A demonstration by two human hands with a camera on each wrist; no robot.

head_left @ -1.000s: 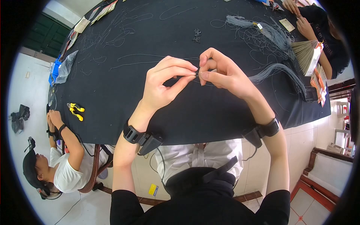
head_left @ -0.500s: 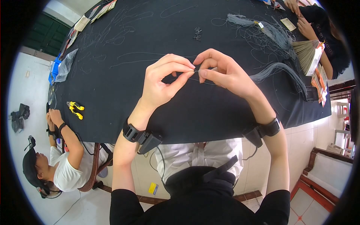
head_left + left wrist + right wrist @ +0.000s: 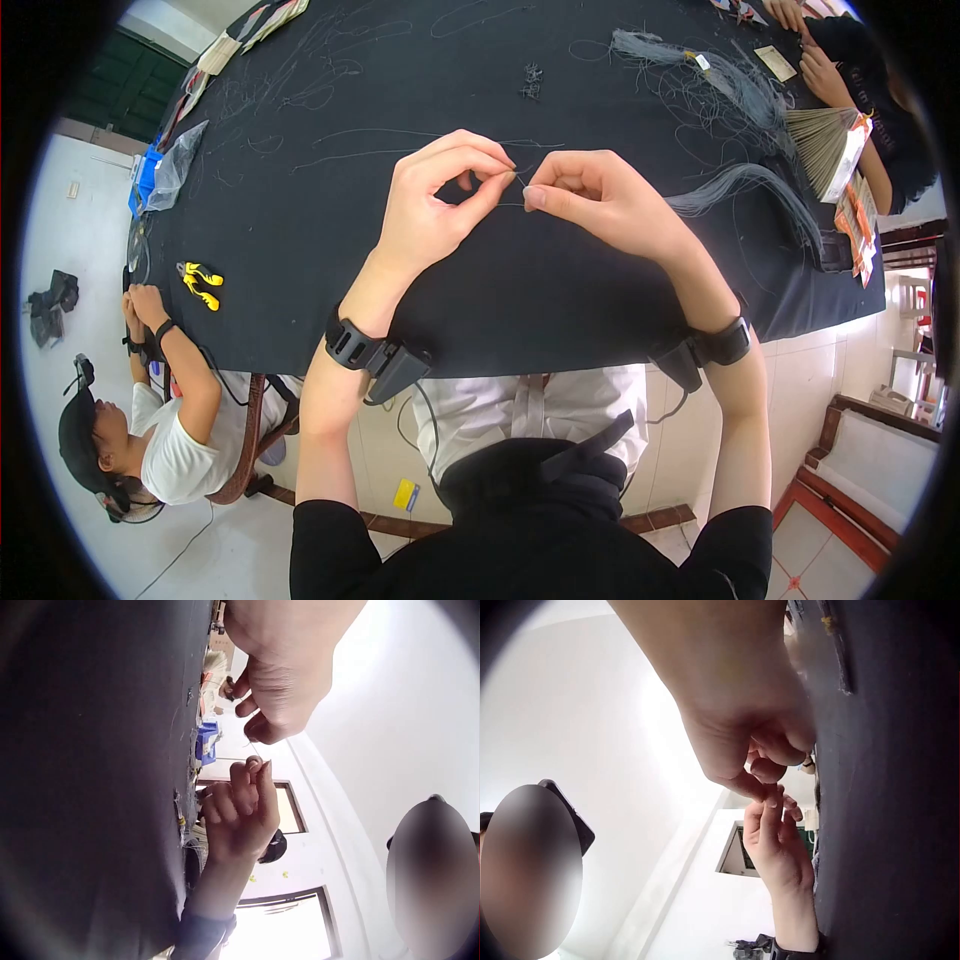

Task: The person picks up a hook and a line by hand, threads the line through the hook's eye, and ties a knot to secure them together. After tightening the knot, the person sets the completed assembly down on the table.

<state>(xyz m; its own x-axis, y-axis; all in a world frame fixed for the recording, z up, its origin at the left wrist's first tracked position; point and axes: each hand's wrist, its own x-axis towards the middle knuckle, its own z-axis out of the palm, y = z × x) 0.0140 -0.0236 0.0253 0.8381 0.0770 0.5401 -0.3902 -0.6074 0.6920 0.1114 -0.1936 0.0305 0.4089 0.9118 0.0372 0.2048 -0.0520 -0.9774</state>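
Note:
Over the black-covered table, my left hand (image 3: 430, 200) pinches a thin grey line (image 3: 520, 181) between thumb and fingertips. A short stretch of that line runs across the small gap to my right hand (image 3: 615, 200), which pinches it between thumb and curled index finger. Its tail reaches past the left hand toward long strands (image 3: 370, 147) on the cloth. In the left wrist view, the right hand (image 3: 240, 814) faces the left hand (image 3: 281, 694), fingertips apart. Whatever small piece sits inside the left fingertips is hidden.
A bundle of grey lines (image 3: 750, 180) lies right, beside a fanned stack of cards (image 3: 822, 150). Farther back are a tangled bundle (image 3: 690, 75) and a small dark pile (image 3: 531, 82). Yellow-handled pliers (image 3: 202, 284) lie left. Other people sit at both sides.
The right hand has drawn down and slightly away from the left, and its raised index finger has curled in to the thumb. A short stretch of line now shows between the hands.

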